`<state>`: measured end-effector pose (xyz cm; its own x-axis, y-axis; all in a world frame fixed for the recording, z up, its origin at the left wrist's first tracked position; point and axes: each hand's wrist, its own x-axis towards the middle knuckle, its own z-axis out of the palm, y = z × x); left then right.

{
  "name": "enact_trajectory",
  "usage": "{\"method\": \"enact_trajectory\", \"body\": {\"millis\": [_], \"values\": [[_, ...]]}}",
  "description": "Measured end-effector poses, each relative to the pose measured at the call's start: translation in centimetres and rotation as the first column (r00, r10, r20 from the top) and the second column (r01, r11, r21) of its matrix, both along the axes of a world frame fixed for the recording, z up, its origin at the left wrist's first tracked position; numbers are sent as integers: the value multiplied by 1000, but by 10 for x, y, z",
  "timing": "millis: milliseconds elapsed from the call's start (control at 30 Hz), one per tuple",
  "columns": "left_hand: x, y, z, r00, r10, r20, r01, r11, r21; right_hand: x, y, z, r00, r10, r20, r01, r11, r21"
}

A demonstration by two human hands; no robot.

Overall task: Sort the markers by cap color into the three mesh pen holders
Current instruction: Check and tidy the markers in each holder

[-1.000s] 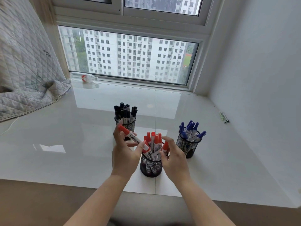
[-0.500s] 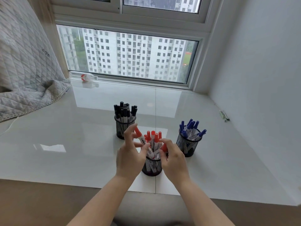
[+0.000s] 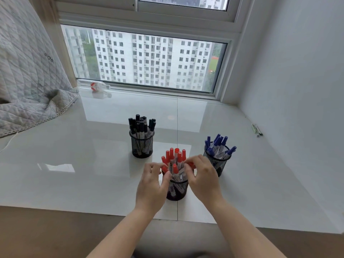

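Both hands at the near holder (image 3: 176,190) of red markers (image 3: 176,161) — left hand (image 3: 151,185) and right hand (image 3: 202,175) each pinch a red cap — light, stiff, slick barrels, better gripped mid-body

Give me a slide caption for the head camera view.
Both hands settle red markers into the nearest holder.

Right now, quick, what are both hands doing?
Left hand: fingers curled, pinching a red marker in the holder.
Right hand: pinching a red marker cap.
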<state>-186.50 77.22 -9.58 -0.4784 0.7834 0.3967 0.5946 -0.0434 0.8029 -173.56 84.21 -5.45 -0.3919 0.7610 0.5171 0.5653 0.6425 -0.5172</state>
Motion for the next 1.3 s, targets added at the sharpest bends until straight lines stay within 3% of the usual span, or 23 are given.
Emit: {"method": "enact_trajectory", "body": {"millis": [200,333,467,667,733,833,933,1133,1300], "values": [[2,0,-5,987,-109,115,120,988,-94,-5,18,17,998,-43,49,44,999,-8],[4,5,-5,971,-177,161,196,974,-116,-16,32,33,994,15,106,2,986,-164],[6,13,-4,952,-182,244,213,971,-106,-26,39,42,972,105,210,-37,951,-306],[10,16,-2,940,-124,317,176,974,-143,-29,40,40,956,83,280,6,953,-304],[11,17,0,937,-123,326,182,971,-158,-26,40,42,976,62,210,-5,965,-261],[9,18,-1,920,-134,367,208,963,-169,-16,41,50,999,4,-53,-14,981,-196],[9,20,-3,912,-143,384,224,959,-175,-6,44,57,950,-58,-307,-26,964,-263],[7,20,-4,917,-152,369,238,951,-198,12,51,63,727,-307,-614,-92,842,-531],[6,21,-3,915,-154,374,242,949,-201,14,44,61,468,-476,-744,-483,568,-667]]}}
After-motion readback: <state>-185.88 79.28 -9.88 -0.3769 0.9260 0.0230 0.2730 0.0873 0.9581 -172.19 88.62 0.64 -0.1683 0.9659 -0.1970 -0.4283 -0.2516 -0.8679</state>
